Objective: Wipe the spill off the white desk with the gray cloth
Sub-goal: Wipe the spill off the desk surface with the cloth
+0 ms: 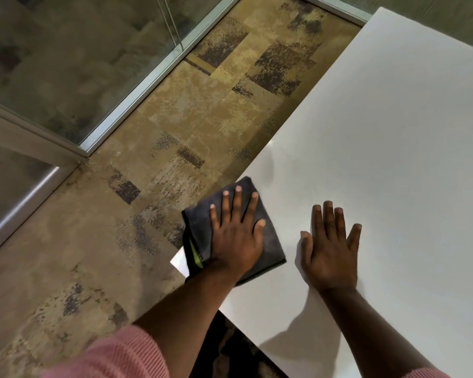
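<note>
The folded gray cloth (271, 241), with a green strip at its left fold, lies at the near left corner of the white desk (393, 132) and partly overhangs the desk's left edge. My left hand (234, 236) presses flat on top of the cloth, fingers spread. To its right, my right hand (329, 249) rests flat on the bare desk surface, fingers apart, holding nothing. A faint wet sheen shows on the desk just beyond the cloth near the left edge (271, 159); the spill itself is hard to make out.
Patterned brown carpet (175, 132) lies left of the desk. A glass partition with a metal frame (137, 96) runs diagonally at the upper left. The desk's near edge (246, 331) crosses the bottom of the view.
</note>
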### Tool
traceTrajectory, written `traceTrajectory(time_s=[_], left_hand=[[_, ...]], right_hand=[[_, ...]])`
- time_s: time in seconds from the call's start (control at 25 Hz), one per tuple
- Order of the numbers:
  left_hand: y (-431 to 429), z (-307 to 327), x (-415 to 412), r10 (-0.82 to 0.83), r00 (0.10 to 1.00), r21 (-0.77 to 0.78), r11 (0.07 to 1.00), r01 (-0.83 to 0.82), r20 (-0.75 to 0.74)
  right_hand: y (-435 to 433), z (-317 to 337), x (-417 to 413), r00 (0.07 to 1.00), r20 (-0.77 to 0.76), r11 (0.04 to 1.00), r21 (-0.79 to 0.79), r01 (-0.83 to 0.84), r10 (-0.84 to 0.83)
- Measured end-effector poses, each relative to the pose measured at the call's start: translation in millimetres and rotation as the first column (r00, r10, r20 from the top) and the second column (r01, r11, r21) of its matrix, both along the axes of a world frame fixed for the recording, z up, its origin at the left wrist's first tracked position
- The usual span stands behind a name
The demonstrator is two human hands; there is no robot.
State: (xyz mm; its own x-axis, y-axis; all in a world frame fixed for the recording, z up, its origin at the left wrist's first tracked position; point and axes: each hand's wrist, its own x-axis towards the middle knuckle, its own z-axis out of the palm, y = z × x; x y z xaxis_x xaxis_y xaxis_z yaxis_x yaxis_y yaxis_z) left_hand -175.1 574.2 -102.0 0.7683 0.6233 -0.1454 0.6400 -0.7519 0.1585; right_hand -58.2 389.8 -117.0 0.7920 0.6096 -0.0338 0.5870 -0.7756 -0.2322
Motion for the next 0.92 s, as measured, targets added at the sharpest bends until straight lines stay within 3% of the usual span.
traceTrajectory(time_s=[0.24, 0.48, 0.72, 0.92], left_hand=[[28.6, 4.3, 90.8, -0.077, 0.996, -0.012, 0.997, 0.078, 0.049], [-6.4, -0.6, 78.7, -0.317, 0.947, 0.028, 0.948, 0.316, 0.044], [43.0, 5.5, 108.0, -0.122, 0.99, -0.034, 0.992, 0.125, 0.066], [28.6, -13.9, 27.7, 0.047, 0.994, 0.042, 0.998, -0.051, 0.101]], right_hand=[[6.0, -1.4, -8.7, 1.0, 0.007, 1.0, 0.001, -0.018, 0.018], [-9.8, -5.7, -6.7, 0.998, 0.038, 0.998, 0.033, -0.052, 0.051], [-2.2, -8.8, -4.5, 1.0, 0.028, 1.0, 0.016, -0.007, 0.006], [-5.5, -8.1, -1.2, 1.0, -0.002, 0.999, -0.048, -0.023, 0.023]])
